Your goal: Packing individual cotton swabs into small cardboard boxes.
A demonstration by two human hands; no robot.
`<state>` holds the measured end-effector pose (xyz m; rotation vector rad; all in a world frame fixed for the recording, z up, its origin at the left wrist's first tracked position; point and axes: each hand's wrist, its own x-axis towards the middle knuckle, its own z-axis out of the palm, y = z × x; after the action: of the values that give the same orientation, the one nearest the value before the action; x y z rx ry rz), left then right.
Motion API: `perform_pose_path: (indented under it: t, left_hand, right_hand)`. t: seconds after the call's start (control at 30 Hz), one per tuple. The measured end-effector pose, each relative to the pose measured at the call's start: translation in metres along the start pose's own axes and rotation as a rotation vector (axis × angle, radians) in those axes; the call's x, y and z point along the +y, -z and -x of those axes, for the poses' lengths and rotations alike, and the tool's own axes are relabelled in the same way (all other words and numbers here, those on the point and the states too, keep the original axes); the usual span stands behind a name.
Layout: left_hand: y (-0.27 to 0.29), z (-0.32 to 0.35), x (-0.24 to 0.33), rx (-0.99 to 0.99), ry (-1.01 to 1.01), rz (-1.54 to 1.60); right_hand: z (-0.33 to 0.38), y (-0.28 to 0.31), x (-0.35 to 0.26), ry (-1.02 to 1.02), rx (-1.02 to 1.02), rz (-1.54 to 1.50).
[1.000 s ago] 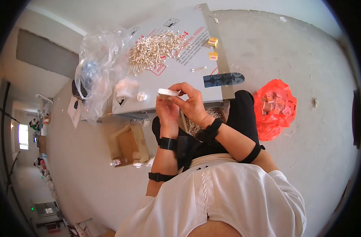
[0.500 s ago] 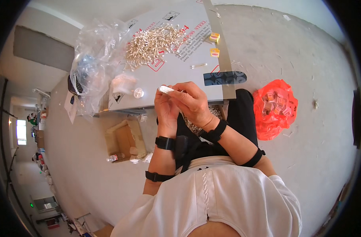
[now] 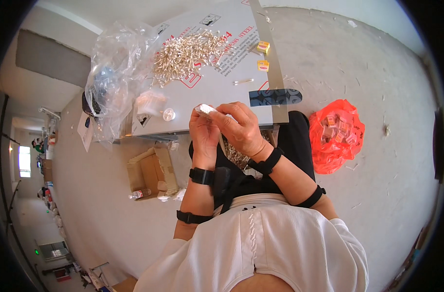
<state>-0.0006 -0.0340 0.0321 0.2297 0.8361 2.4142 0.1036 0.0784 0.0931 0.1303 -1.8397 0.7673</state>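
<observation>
We hold a small white packet (image 3: pixel 205 109) up between both hands, just near of the flat grey surface (image 3: pixel 217 92) and above our lap. Our left hand (image 3: pixel 204 134) pinches its near end, the grip clamped on it with thumb and fingers together; our right hand (image 3: pixel 241 129) is closed on its right side from above, fingertips touching the packet.

We judge the packet to be very light and thin, likely soft film or paper that bends and creases easily, and a little slippery, so it wants a pinch at the edges rather than a squeeze across the middle.

Far on the surface lies a heap of small pale sticks (image 3: pixel 188 48), with a crumpled clear plastic bag (image 3: pixel 112 82) at its left. To the right, on the floor, sits a red bag (image 3: pixel 336 138) of small boxes.
</observation>
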Motion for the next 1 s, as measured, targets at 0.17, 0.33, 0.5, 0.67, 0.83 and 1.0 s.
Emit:
perform_pose_path:
  t: [0.17,0.33,0.5,0.67,0.83,1.0]
  left_hand:
    - [0.0,-0.001,0.001,0.054,-0.013,-0.075]
    - [-0.014,0.0,0.005,0.09,-0.045,-0.177]
    - [-0.026,0.003,0.006,0.228,-0.078,-0.249]
    - [-0.039,0.007,0.005,0.322,-0.144,-0.303]
    - [-0.043,0.011,0.004,0.339,-0.295,-0.403]
    - [-0.054,0.016,0.004,0.239,-0.364,-0.459]
  right_hand:
    - [0.003,0.001,0.0,-0.044,-0.029,0.01]
    - [0.011,-0.002,0.007,-0.321,0.073,-0.163]
    - [0.018,-0.004,0.01,-0.58,0.103,-0.3]
    - [0.03,-0.012,0.018,-0.735,0.14,-0.477]
    - [0.037,-0.015,0.028,-1.023,0.275,-0.901]
    - [0.042,-0.015,0.034,-1.181,0.332,-1.123]
